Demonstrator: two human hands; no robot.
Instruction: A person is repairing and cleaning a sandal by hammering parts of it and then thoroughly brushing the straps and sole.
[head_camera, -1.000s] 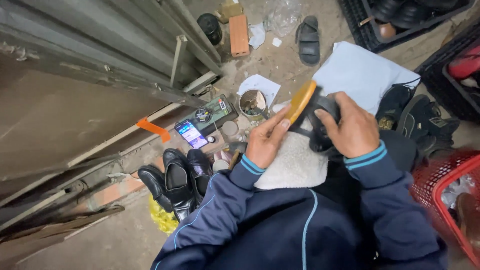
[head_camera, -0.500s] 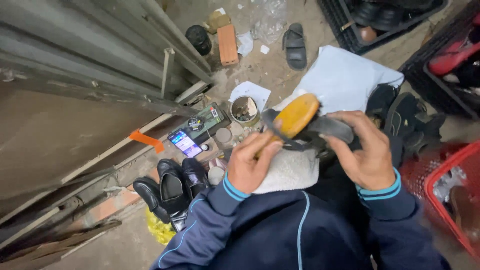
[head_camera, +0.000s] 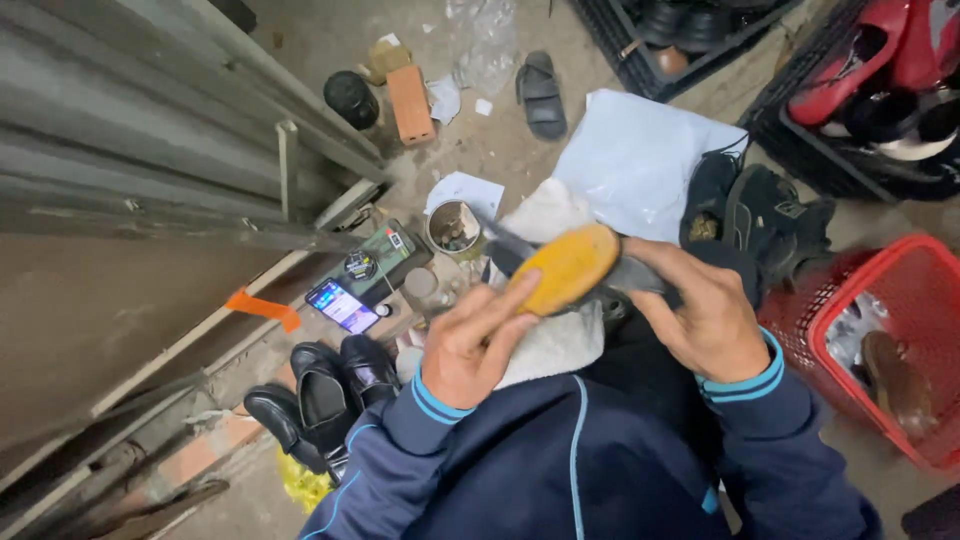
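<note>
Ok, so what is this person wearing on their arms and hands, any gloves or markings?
No gloves: the left hand and right hand are bare, and no rings or watch show. Both arms are in long dark navy jacket sleeves that end in ribbed cuffs with light blue stripes, the left cuff and right cuff. A thin light blue line runs down the jacket front.

**Both hands raised over the lap**

The left hand (head_camera: 478, 345) lies palm down, fingers stretched forward and up — fingertips pressing. The right hand (head_camera: 705, 322) curls in a grasp, thumb on top. Both forearms — in dark blue sleeves with light-blue cuffs — angle inward.
</note>
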